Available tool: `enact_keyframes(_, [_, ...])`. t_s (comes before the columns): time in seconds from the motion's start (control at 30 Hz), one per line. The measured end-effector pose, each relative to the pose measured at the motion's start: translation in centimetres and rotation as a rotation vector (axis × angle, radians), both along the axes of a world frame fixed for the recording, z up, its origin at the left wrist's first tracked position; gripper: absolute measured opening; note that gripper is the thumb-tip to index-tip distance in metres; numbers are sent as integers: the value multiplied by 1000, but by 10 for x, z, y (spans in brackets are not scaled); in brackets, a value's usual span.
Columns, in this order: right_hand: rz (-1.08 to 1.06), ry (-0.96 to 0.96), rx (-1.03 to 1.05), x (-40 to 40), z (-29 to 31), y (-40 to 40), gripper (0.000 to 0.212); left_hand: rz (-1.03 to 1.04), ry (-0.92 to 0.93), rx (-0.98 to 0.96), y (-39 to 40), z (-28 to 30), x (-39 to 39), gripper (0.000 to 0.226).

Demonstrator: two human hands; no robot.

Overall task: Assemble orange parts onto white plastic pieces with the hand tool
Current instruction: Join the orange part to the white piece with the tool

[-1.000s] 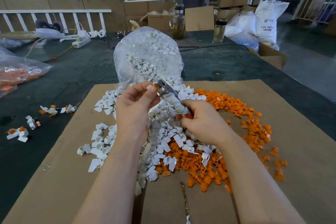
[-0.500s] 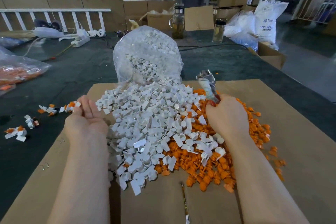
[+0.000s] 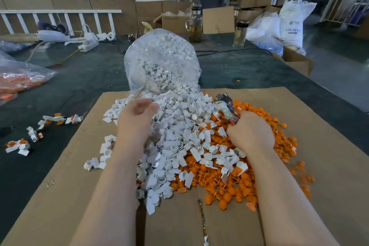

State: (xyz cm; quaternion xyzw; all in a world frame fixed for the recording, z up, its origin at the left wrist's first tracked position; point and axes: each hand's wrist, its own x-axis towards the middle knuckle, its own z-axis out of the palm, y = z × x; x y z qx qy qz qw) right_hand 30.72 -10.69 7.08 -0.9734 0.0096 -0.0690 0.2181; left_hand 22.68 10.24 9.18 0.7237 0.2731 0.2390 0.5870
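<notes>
Right hand [image 3: 250, 133] gripped hand tool [image 3: 226, 107], dipping for orange parts [image 3: 229, 187]; left hand [image 3: 137, 116] hovered loosely curled, apparently empty, over white pieces [image 3: 175, 126]. Best grab one each.

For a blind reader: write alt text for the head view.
A person's right hand holds a hand tool over a heap of orange parts, while the left hand reaches into the white pieces spilling from a clear bag onto cardboard.
</notes>
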Motion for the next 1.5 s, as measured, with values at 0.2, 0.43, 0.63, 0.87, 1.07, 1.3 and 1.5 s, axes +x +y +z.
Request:
enact_keyframes(0.2, [87, -5, -111, 1, 1, 4, 14, -213, 202, 677, -18, -21, 11, 39])
enact_keyframes(0.43, [92, -17, -110, 3, 1, 3, 24, -162, 183, 698, -15, -17, 10, 27])
enact_keyframes(0.63, [94, -48, -82, 5, -2, 5, 13, -105, 193, 683, -17, -17, 10, 26])
enact_keyframes(0.87, [184, -162, 188, 7, 4, 5, 16, -67, 1, 472, -23, -12, 8, 26])
enact_keyframes(1.07, [355, -115, 453, -2, 9, 13, 13, 18, -89, 335, -34, -2, 6, 26])
enact_keyframes(1.3, [566, -81, 497, -15, 19, 22, 15, -209, -141, 210, -48, 3, 5, 23])
enact_keyframes(1.5, [608, -122, 470, -18, 18, 27, 13, -260, -120, 220, -49, 2, 5, 23])
